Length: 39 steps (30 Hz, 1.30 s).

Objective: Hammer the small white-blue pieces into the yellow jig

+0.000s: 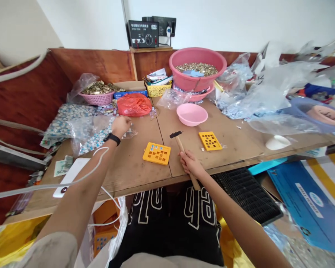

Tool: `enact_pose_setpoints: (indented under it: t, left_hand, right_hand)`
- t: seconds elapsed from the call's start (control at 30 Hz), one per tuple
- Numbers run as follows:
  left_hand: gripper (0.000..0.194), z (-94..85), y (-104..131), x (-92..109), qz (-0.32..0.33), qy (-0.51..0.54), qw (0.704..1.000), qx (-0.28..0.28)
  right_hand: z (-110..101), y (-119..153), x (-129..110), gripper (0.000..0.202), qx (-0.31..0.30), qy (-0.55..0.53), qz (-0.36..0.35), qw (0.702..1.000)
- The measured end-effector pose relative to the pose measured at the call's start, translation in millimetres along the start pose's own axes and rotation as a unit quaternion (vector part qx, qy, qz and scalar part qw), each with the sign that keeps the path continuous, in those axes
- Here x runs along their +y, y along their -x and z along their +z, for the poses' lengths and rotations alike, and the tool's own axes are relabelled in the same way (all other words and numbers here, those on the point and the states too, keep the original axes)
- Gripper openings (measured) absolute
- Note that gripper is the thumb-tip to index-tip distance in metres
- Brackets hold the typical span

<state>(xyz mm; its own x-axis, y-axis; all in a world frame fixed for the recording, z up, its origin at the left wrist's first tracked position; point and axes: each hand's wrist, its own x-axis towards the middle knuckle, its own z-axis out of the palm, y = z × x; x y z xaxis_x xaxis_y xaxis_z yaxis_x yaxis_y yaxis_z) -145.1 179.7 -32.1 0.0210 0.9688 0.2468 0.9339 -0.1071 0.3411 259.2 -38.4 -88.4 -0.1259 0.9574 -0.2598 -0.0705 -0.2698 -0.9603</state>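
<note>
Hammer (181,146) with a wooden handle and a dark head is gripped by the right hand (190,163), the fingers clenched around the handle at the near edge of the wooden table (234,149). The head is held just above the table surface, between two yellow perforated trays. The left yellow tray (156,153) is positioned just beside the hammer and carries small pieces in several of its openings; the right yellow tray (210,141) is set further right, near the hammer head.

The left hand (121,124) is extended to the far left of the table and rests on a clear plastic bag (92,132) of small blue-and-white pieces. Whether the fingers are closed on anything cannot be determined. A black wristband (112,138) is worn on that wrist.

A small pink bowl (191,114) is located behind the hammer. A red plastic bag (134,104) lies beyond the left hand.
</note>
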Motion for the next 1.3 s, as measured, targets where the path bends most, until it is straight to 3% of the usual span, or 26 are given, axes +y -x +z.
enact_pose_setpoints:
  t: [0.17, 0.33, 0.43, 0.53, 0.67, 0.8, 0.93, 1.03, 1.13, 1.3]
  left_hand:
    - [0.017, 0.1, -19.4, 1.4, 0.015, -0.136, 0.99, -0.038]
    - [0.022, -4.9, -11.6, 12.8, 0.033, -0.06, 0.997, -0.033]
    - [0.035, -6.3, 18.5, 33.5, 0.107, 0.047, 0.993, -0.023]
    - [0.034, -6.5, 66.1, 62.4, 0.196, 0.122, 0.972, -0.049]
    - [0.029, -2.2, 125.8, 97.4, 0.2, 0.204, 0.953, -0.098]
    - [0.022, 12.9, 153.6, 113.3, 0.246, 0.193, 0.945, -0.099]
    - [0.022, 22.0, 155.5, 114.5, 0.282, 0.157, 0.943, -0.084]
    - [0.02, 16.0, 151.3, 117.0, 0.314, 0.116, 0.938, -0.093]
    - [0.022, 5.2, 148.7, 124.6, 0.343, 0.071, 0.93, -0.11]
    - [0.021, -4.7, 146.1, 135.1, 0.362, 0.008, 0.923, -0.131]
  right_hand:
    - [-2.6, -1.4, -7.0, 0.059, -0.024, -0.009, 0.012, 1.0]
    - [-5.3, -1.5, -7.0, 0.06, -0.032, -0.014, 0.007, 0.999]
    - [-6.3, -0.4, -6.2, 0.06, -0.031, -0.022, 0.006, 0.999]
    - [-7.2, 0.3, -6.2, 0.058, -0.028, -0.03, 0.012, 0.999]
    - [-8.1, -0.7, -4.1, 0.053, -0.021, -0.047, 0.005, 0.999]
    - [-7.6, -1.5, -0.6, 0.057, -0.009, -0.058, -0.011, 0.998]
    - [-8.3, 3.0, -0.6, 0.057, -0.002, -0.063, -0.053, 0.997]
    - [-12.8, 12.1, -1.3, 0.057, 0.004, -0.023, -0.076, 0.997]
    - [-20.3, 26.7, -2.4, 0.058, 0.032, 0.104, -0.125, 0.986]
    - [-31.6, 52.5, -8.1, 0.036, 0.033, 0.297, -0.213, 0.93]
